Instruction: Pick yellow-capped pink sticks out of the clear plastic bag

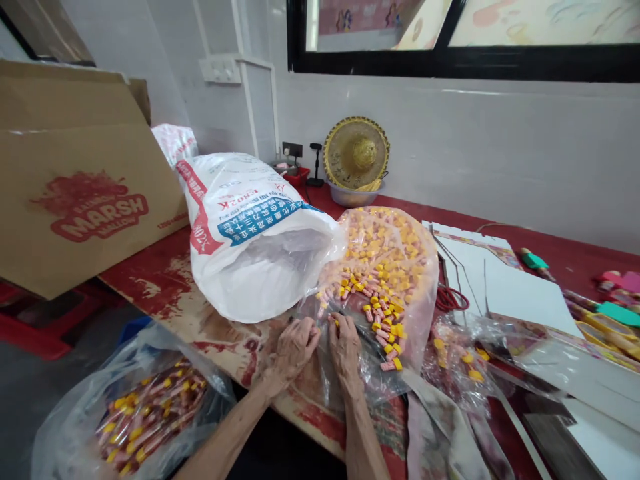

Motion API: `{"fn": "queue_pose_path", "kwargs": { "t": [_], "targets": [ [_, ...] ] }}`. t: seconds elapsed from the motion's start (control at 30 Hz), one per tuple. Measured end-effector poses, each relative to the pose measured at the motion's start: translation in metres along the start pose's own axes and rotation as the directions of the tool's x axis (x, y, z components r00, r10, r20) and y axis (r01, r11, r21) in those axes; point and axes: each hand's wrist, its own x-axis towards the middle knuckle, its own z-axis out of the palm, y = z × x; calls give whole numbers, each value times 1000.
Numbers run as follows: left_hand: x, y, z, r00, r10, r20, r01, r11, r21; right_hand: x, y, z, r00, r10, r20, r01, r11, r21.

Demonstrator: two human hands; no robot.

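My left hand (295, 347) and my right hand (344, 343) rest side by side on the red table (165, 280), fingers curled at the mouth of a clear plastic bag (425, 300) filled with small pink-and-yellow pieces (383, 293). Both hands pinch at the loose pieces near the bag's opening; the fingertips are partly hidden. A big white woven sack (250, 233) lies just behind my left hand, its open mouth toward me.
A second clear bag of pink-and-yellow bundles (145, 413) sits below the table edge at left. A "Marsh" cardboard box (80, 180) stands at left. White card sheets (505, 280), a straw hat (356, 153) and coloured items lie at right and back.
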Motion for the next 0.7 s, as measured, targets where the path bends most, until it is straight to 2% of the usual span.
{"fn": "queue_pose_path", "kwargs": {
  "t": [0.23,0.37,0.47,0.6,0.7],
  "targets": [
    [1,5,-2,997,69,-24,-66,993,95,0,4,5,999,2,-55,-3,1000,-5],
    [-5,7,-1,996,80,-41,-76,991,108,0,5,5,999,-10,-34,11,1000,13],
    [-6,10,0,997,70,-14,-67,989,129,0,3,4,1000,-12,-28,13,1000,25],
    [1,15,-9,999,45,31,-47,995,83,0,1,3,1000,-3,-15,4,1000,28],
    [4,19,-18,1000,14,-17,-13,999,41,1,0,1,1000,-3,-9,3,999,35]
  ]
}}
